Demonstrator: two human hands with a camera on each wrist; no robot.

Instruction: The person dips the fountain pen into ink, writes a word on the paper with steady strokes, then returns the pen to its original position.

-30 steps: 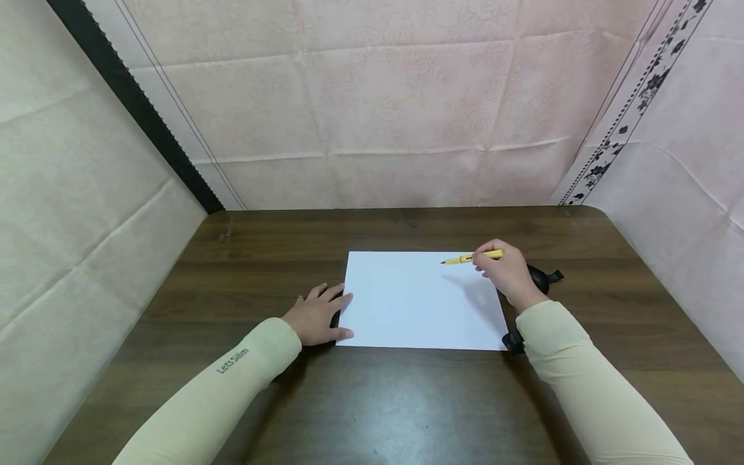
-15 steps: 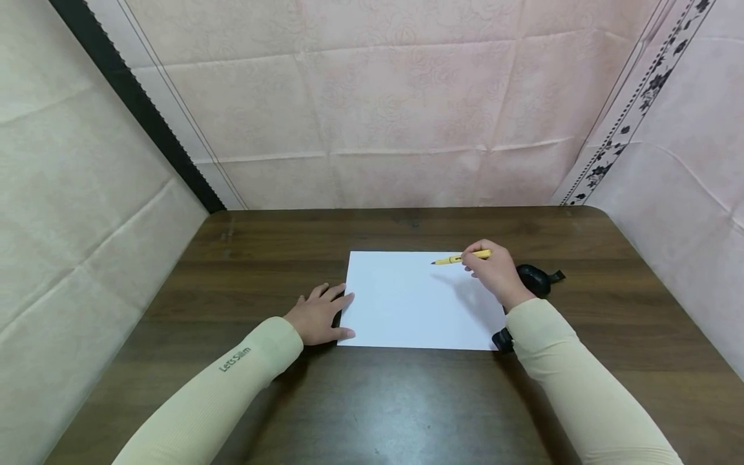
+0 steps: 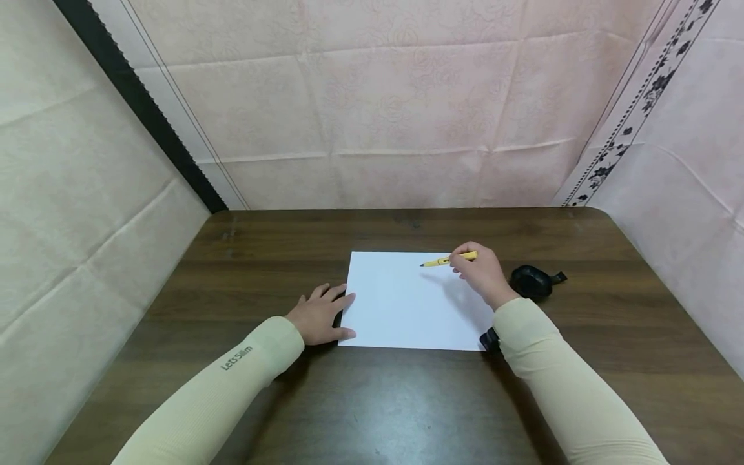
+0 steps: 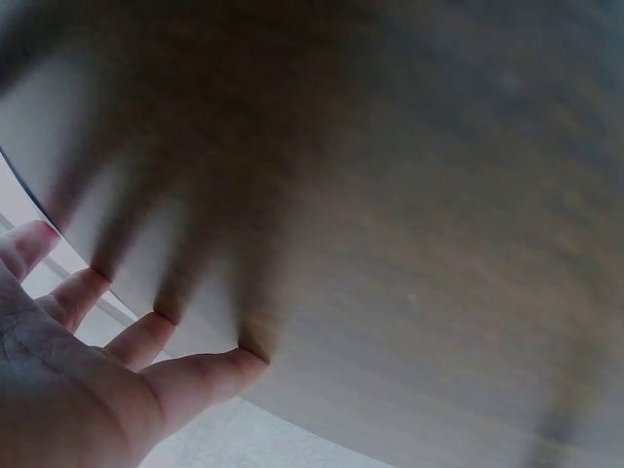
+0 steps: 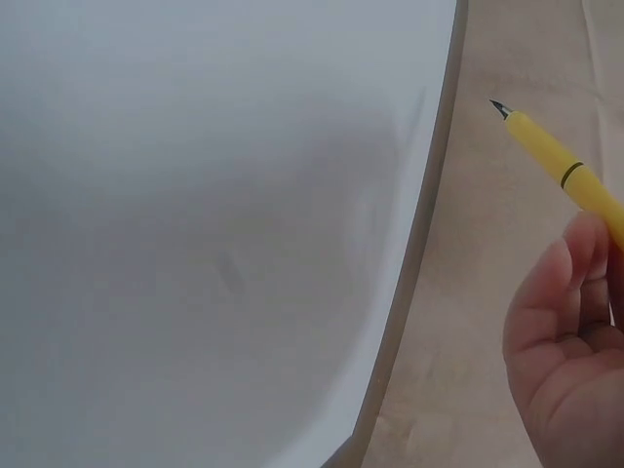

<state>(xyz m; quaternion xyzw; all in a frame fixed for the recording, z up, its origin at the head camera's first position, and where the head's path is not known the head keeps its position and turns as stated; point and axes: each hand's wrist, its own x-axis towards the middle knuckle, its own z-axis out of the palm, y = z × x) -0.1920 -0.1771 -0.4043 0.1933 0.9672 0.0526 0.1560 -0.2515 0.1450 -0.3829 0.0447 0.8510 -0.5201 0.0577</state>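
A blank white sheet of paper (image 3: 401, 310) lies on the brown table. My left hand (image 3: 320, 316) rests at the sheet's left edge with the fingers spread, thumb and index fingertip overlapping the paper. In the left wrist view its fingertips (image 4: 255, 353) press down on the tabletop. My right hand (image 3: 481, 274) pinches a yellow fountain pen (image 3: 442, 261) over the upper right part of the sheet. The pen points left, held at a low slant, and its shadow falls on the paper apart from it. A dark pointed nib (image 5: 501, 109) shows in the right wrist view.
Just right of my right hand lies a black rounded object (image 3: 531, 281) with a short tab. Wood-grain tabletop (image 3: 383, 407) surrounds the sheet. Pale patterned cloth (image 3: 401, 123) hangs behind the table's back edge and on both sides.
My right hand has moved left over the sheet with the fountain pen, uncovering more of the black object. The left hand stays at the sheet's left edge.
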